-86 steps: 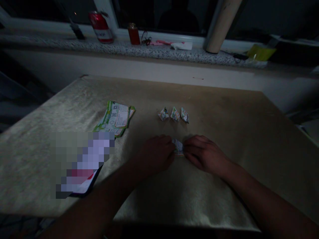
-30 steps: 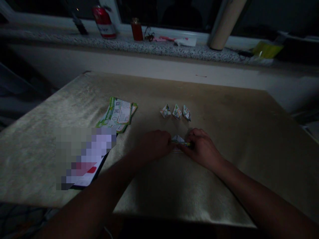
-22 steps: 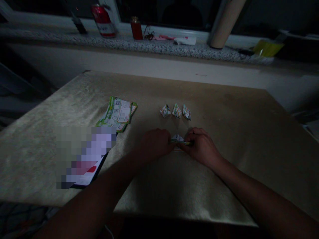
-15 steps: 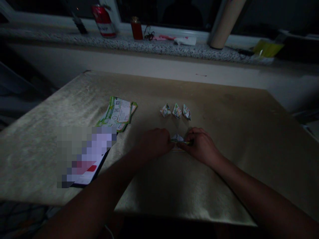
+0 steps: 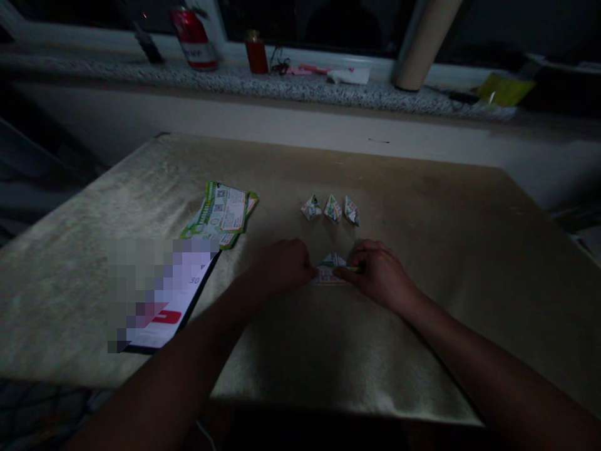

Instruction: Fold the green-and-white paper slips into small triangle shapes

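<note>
A small piece of folded printed paper (image 5: 330, 274) lies on the table between my hands, with a pointed flap rising at its far side. My right hand (image 5: 378, 270) grips its right end, the thumb pressed on the near face. At the left end, my left hand (image 5: 286, 266) is closed, its thumb and finger at the paper's corner; the fingertips are partly hidden. Beyond my hands stand three small folded paper pieces in a row: a left one (image 5: 311, 208), a middle one (image 5: 333, 208) and a right one (image 5: 351, 211).
Green-and-white printed sheets (image 5: 225, 210) lie at the left, beside a phone (image 5: 164, 322) with a lit, partly blurred screen. A gold cloth covers the table (image 5: 446, 250). On the stone windowsill (image 5: 300, 88) are a red can (image 5: 193, 37), a red bottle (image 5: 256, 55) and a cardboard tube (image 5: 425, 47).
My left hand has shifted a little to the left, uncovering more of the folded paper. My right hand keeps its grip in nearly the same place.
</note>
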Motion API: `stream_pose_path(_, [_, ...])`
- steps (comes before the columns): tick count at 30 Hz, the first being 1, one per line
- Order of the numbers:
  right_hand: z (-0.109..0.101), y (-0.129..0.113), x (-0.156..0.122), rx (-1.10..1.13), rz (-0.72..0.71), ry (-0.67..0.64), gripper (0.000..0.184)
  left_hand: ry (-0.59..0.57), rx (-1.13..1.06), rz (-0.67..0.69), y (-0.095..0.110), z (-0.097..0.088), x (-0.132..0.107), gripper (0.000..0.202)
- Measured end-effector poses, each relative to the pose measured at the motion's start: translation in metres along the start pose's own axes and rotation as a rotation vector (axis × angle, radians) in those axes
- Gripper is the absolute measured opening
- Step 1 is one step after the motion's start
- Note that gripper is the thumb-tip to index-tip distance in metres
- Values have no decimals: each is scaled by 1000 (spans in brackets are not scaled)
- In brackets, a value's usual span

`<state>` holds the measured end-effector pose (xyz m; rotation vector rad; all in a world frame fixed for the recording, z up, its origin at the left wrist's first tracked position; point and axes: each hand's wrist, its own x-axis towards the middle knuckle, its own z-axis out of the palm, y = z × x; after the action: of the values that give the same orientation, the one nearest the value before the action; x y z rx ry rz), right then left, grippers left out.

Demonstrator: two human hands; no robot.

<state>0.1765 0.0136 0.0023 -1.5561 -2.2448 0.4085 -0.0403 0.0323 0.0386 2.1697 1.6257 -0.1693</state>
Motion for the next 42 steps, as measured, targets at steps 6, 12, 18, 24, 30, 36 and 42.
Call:
stream_pose_path(6, [0, 0, 0, 8, -16, 6, 28, -36, -11, -21, -14, -5, -2, 29])
stream_pose_path(12, [-1, -2, 0, -9, 1, -1, 25, 104, -117, 59, -9, 3, -2, 29])
stream_pose_path(18, [-3, 0, 0, -13, 14, -19, 24, 143, -54, 70, 2, 14, 1, 34])
stream_pose_path(24, [-10, 6, 2, 20, 3, -78, 25, 112, -37, 58, 3, 13, 1, 33])
stream_pose_path(30, [-10, 7, 5, 5, 19, -119, 28, 108, -13, 42, 5, 10, 3, 32])
stream_pose_path(36, [-10, 12, 6, 29, 5, -128, 26, 100, -18, 40, 5, 10, 2, 32])
stream_pose_path(42, [-15, 19, 1, 49, 19, -106, 28, 112, -24, 54, 3, 13, 4, 33])
